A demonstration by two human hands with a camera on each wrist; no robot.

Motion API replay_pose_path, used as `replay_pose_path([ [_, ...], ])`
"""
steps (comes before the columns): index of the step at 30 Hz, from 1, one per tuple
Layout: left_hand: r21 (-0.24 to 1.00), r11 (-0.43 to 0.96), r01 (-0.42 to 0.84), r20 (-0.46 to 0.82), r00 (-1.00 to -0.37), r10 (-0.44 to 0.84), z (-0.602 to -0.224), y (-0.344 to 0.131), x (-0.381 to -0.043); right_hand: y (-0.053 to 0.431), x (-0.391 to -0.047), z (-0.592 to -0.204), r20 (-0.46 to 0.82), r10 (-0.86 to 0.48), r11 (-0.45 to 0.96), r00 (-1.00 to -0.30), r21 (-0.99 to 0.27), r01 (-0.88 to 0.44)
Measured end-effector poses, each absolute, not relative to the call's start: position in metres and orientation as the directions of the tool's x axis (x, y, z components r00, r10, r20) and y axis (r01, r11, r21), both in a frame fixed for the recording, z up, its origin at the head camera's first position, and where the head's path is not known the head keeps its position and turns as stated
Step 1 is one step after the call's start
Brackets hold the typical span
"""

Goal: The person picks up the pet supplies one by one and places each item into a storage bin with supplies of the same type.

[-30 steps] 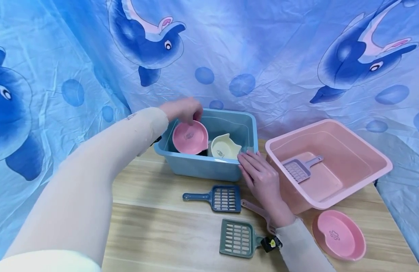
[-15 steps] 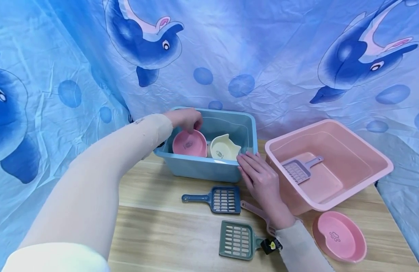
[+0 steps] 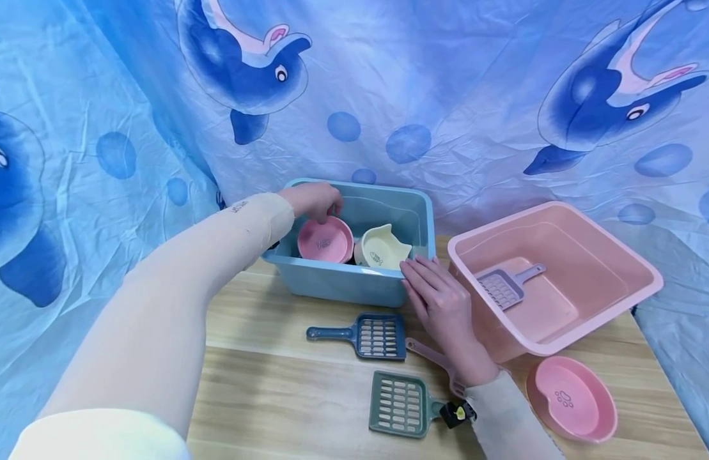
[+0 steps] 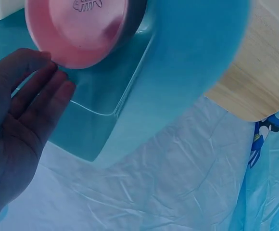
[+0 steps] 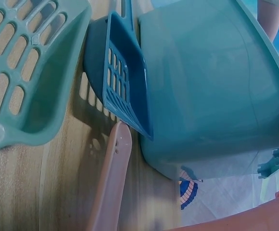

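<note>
My left hand (image 3: 319, 200) reaches into a blue plastic bin (image 3: 342, 281) and pinches the far rim of a pink bowl (image 3: 325, 241) with a fish drawing. In the left wrist view, thumb and fingertips meet at the edge of that bowl (image 4: 82, 33). Beside it in the bin leans a cream cat-eared bowl (image 3: 383, 248). My right hand (image 3: 443, 300) rests on the bin's near right corner, its fingers lying fairly straight across the rim. In the right wrist view, only bits of that hand show at the right edge, by the bin's wall (image 5: 207, 86).
In front of the bin lie a dark blue litter scoop (image 3: 380, 335), a green one (image 3: 397, 404) and a pink one (image 3: 429, 352), partly under my right wrist. At right stand a pink bin (image 3: 596, 255) holding a purple scoop (image 3: 504, 287), and a pink paw-print bowl (image 3: 578, 399).
My left hand has lowered the pink bowl deeper into the blue bin and shifted it slightly right, up against the cream bowl, which has tilted a little. My right hand stays in place.
</note>
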State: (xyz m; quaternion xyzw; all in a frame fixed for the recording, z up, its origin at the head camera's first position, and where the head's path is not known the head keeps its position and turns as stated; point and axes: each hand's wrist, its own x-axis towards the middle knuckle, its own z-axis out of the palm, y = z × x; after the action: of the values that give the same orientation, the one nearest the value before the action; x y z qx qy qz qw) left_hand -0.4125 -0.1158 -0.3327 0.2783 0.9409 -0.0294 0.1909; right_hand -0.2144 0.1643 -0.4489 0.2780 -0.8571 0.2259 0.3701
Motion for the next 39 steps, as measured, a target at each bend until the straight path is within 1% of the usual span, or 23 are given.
replay_pose_path([
  [4,0.053,0.851,0.522,-0.401,-0.769,0.498,-0.329,-0.119,-0.409,0.164,-0.212,-0.447,0.763,-0.310,0.742,-0.567,-0.179,-0.646],
  [8,0.096,0.860,0.502,-0.417,-0.764,0.493,-0.318,-0.122,-0.402,0.164,-0.212,-0.446,0.768,-0.309,0.738,-0.561,-0.177,-0.651],
  [12,0.131,0.846,0.517,-0.384,-0.760,0.524,-0.302,-0.127,-0.387,0.165,-0.211,-0.445,0.767,-0.307,0.741,-0.563,-0.178,-0.647],
  [16,0.133,0.809,0.572,-0.310,-0.752,0.582,-0.289,-0.138,-0.368,0.166,-0.210,-0.444,0.767,-0.305,0.739,-0.564,-0.183,-0.648],
  [19,0.111,0.793,0.599,-0.264,-0.752,0.604,-0.282,-0.149,-0.353,0.167,-0.209,-0.444,0.764,-0.305,0.738,-0.569,-0.188,-0.648],
  [29,0.126,0.797,0.591,-0.092,-0.793,0.603,-0.261,-0.185,-0.294,0.168,-0.209,-0.440,0.762,-0.322,0.741,-0.561,-0.166,-0.651],
  [32,0.099,0.808,0.581,-0.007,-0.812,0.584,-0.264,-0.194,-0.276,0.168,-0.209,-0.439,0.760,-0.328,0.740,-0.562,-0.163,-0.652],
  [36,0.059,0.832,0.551,0.110,-0.832,0.544,-0.278,-0.205,-0.256,0.167,-0.208,-0.438,0.755,-0.334,0.739,-0.565,-0.162,-0.654],
  [39,0.046,0.840,0.540,0.201,-0.829,0.522,-0.295,-0.211,-0.244,0.166,-0.208,-0.437,0.755,-0.343,0.739,-0.558,-0.149,-0.656],
])
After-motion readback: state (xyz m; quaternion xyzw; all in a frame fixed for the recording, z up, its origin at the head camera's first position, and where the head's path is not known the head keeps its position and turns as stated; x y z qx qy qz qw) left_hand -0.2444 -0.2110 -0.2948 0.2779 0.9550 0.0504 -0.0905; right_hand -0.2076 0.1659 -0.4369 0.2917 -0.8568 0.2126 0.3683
